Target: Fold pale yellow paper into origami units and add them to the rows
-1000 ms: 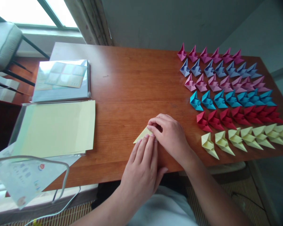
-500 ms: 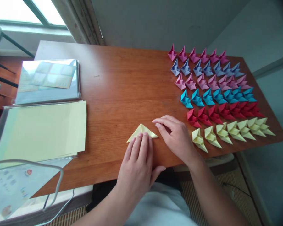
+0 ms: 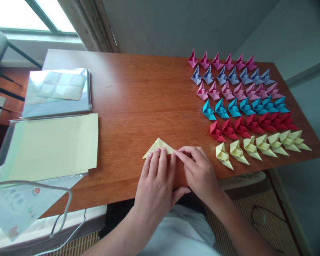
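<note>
A pale yellow paper [image 3: 158, 143], folded into a triangle with its peak pointing away from me, lies flat on the wooden table. The outstretched fingers of my left hand [image 3: 156, 177] press down on its near edge and cover part of it, with the thumb held out to the right. At the paper's right corner, the thumb and forefinger of my right hand [image 3: 198, 169] come together in a pinch. The fingertips hide that corner.
Rows of folded paper figures in several colours stand on the right, with a yellow row [image 3: 238, 153] nearest. On the left lie yellow sheets [image 3: 53, 145] and a plastic-covered pack [image 3: 58, 92]. A pale cable [image 3: 66, 206] loops at the table's near left.
My right hand has moved left and down to the paper's right corner, where its fingertips now pinch. My left hand stays pressed on the paper. The view has shifted slightly.
</note>
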`<state>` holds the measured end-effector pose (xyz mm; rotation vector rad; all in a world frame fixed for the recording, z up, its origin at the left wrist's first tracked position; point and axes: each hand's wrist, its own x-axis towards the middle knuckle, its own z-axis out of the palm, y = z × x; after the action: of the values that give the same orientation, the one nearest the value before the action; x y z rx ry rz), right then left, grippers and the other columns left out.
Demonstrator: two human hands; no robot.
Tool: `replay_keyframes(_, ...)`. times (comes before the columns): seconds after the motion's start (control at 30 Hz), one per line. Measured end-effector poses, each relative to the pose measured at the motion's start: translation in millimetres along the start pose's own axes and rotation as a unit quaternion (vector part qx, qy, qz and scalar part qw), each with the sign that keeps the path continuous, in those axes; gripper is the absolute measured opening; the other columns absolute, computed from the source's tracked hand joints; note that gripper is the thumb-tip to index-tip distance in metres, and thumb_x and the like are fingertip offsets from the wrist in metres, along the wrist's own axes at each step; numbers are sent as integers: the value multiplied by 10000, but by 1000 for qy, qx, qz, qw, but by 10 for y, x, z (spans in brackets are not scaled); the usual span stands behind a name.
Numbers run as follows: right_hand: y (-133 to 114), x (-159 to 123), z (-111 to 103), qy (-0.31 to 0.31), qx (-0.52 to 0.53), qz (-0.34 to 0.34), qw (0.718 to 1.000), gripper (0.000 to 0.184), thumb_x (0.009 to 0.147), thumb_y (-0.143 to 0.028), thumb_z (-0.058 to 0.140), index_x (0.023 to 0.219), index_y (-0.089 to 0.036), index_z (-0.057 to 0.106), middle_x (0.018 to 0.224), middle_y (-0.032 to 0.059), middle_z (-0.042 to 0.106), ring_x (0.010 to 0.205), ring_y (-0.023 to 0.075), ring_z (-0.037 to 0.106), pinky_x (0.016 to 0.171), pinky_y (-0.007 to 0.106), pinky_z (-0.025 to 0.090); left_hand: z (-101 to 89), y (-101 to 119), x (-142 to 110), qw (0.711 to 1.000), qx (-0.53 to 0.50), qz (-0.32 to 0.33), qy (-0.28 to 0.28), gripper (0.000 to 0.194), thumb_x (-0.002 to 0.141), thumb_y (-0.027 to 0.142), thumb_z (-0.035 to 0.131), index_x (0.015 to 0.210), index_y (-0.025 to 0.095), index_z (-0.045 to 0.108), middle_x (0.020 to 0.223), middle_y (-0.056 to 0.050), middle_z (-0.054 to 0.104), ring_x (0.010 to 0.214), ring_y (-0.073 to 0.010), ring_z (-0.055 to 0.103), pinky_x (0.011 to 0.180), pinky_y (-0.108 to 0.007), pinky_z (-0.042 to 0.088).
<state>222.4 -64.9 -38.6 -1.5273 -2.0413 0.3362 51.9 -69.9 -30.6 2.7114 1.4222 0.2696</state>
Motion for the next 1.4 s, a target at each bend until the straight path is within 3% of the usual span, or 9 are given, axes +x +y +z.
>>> replay_keyframes(0.23, -61, -126, 31, -35, -164, -24, 986, 422, 985, -107, 496, 1395, -152, 583, 1265, 140, 651, 1097, 299, 555, 885, 467, 495, -37, -205, -17, 998, 4, 68, 5, 842, 951, 641, 458, 1425, -55, 491, 1508, -249, 500, 1392, -380, 472, 1185, -455, 297)
replay_keyframes(0.33, -99, -109, -4, -44, -213, -31, 975, 424, 979, -112, 512, 1394, -163, 583, 1267, 129, 664, 1094, 296, 561, 855, 448, 485, -68, -313, -28, 996, 5, 90, 2, 802, 971, 620, 432, 1429, -34, 497, 1536, -211, 479, 1407, -360, 462, 1196, -436, 277)
replay_keyframes(0.53, -130, -90, -43, -45, -238, -24, 970, 405, 969, -111, 542, 1356, -207, 616, 1249, 107, 673, 1090, 284, 568, 862, 421, 489, -183, -622, -181, 994, 50, 101, -1, 827, 956, 621, 476, 1489, -9, 427, 1585, -205, 405, 1445, -397, 404, 1221, -499, 232)
replay_keyframes(0.7, -133, -57, -51, -40, -203, -17, 978, 387, 951, -82, 542, 1311, -184, 644, 1214, 117, 673, 1071, 283, 580, 863, 408, 502, -281, -824, -337, 996, 65, 63, 1, 793, 954, 500, 558, 1557, 41, 322, 1582, -187, 420, 1459, -425, 368, 1208, -572, 239)
replay_keyframes(0.8, -108, 13, -61, -35, -154, -12, 987, 327, 955, -97, 542, 1243, -171, 677, 1137, 109, 685, 1020, 265, 595, 842, 391, 512, -293, -819, -328, 998, 43, 41, 26, 763, 948, 412, 586, 1560, 49, 311, 1552, -193, 467, 1421, -397, 433, 1172, -541, 325)
replay_keyframes(0.97, -34, 185, -69, -26, -67, 2, 997, 188, 959, -120, 556, 1022, -185, 721, 999, 68, 678, 942, 223, 599, 848, 358, 516, -285, -677, -102, 996, 2, -6, 83, 590, 933, 261, 615, 1485, 133, 449, 1444, -146, 591, 1257, -306, 585, 1039, -427, 487)
replay_keyframes(1.1, -27, 293, -68, -38, -45, 20, 998, 116, 948, -155, 594, 915, -193, 698, 967, 58, 670, 925, 221, 592, 854, 364, 508, -271, -564, 157, 999, 3, 36, 31, 486, 954, 240, 576, 1430, 166, 515, 1510, -162, 513, 1240, -314, 580, 965, -438, 534)
replay_keyframes(1.23, -37, 336, -38, -29, -41, 33, 998, 124, 938, -154, 604, 846, -197, 675, 924, 56, 665, 898, 220, 592, 836, 363, 508, -258, -535, 336, 999, 12, 48, -11, 365, 968, 230, 538, 1317, 145, 601, 1434, -162, 577, 1170, -317, 604, 892, -453, 558)
replay_keyframes(1.4, 0, 318, 9, 8, -11, 51, 999, 121, 940, -181, 592, 998, -208, 695, 967, 72, 685, 938, 237, 624, 865, 387, 534, -275, -569, 420, 997, 4, 67, -32, 310, 966, 196, 517, 1238, 104, 635, 1272, -169, 652, 1085, -316, 626, 894, -440, 554)
